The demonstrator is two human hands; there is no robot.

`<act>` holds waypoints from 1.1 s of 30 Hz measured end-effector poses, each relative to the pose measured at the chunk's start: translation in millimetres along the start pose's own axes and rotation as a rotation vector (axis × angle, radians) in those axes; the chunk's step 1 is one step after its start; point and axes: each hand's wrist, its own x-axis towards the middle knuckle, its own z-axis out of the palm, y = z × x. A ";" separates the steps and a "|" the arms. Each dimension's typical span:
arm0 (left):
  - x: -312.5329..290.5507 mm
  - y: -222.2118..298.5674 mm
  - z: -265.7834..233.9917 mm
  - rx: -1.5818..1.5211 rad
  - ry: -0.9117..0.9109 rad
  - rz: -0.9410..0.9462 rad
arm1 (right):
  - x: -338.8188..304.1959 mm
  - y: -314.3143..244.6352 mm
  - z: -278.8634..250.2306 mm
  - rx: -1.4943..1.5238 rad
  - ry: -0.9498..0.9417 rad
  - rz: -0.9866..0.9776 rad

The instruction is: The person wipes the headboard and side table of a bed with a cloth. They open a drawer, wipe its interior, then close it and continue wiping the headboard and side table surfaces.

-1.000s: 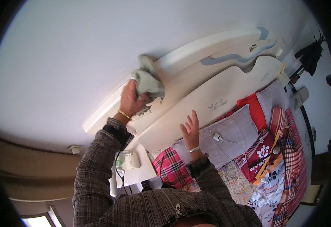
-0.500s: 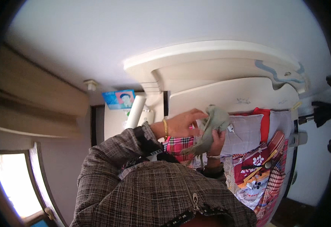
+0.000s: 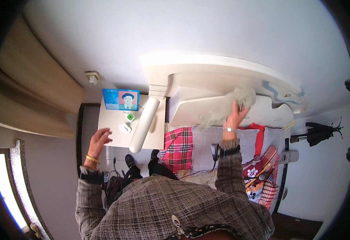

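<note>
My right hand (image 3: 236,118) grips a pale grey-green cloth (image 3: 242,96) against the cream headboard (image 3: 207,110). The cloth is smeared by motion, and a loose end trails to the left. My left hand (image 3: 99,142) is empty, its fingers stretched out, at the near left corner of the bedside table (image 3: 117,141). On that table are a long white cylinder (image 3: 145,125), a small green-and-white box (image 3: 130,117) and a crumpled white piece, perhaps tissue (image 3: 125,127). A blue panel with a portrait (image 3: 121,100) stands at its back.
Below the headboard lies the bed with a grey checked cover (image 3: 207,140), a pink plaid cloth (image 3: 179,146) and a red cloth (image 3: 259,138). Patterned fabrics (image 3: 259,172) pile up at the right. Dark clothing (image 3: 319,134) hangs on the right wall; a beige curtain (image 3: 35,88) hangs at left.
My left hand has let go of the cloth and moved left to the bedside table. My right hand has carried the cloth up onto the headboard.
</note>
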 end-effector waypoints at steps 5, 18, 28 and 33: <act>-43.2 -32.2 -35.7 -0.029 0.164 -0.107 | 83.0 47.9 94.1 -0.630 -0.014 -0.472; -57.9 -53.1 -47.2 -0.122 0.284 -0.139 | -46.1 75.7 265.3 -0.978 -0.889 -0.902; 52.0 -21.2 8.0 0.306 -0.096 -0.004 | -17.3 47.7 177.2 -0.495 -0.730 -0.287; 95.4 -36.1 31.7 0.342 -0.240 -0.116 | -21.3 24.4 12.4 -0.264 -0.357 0.202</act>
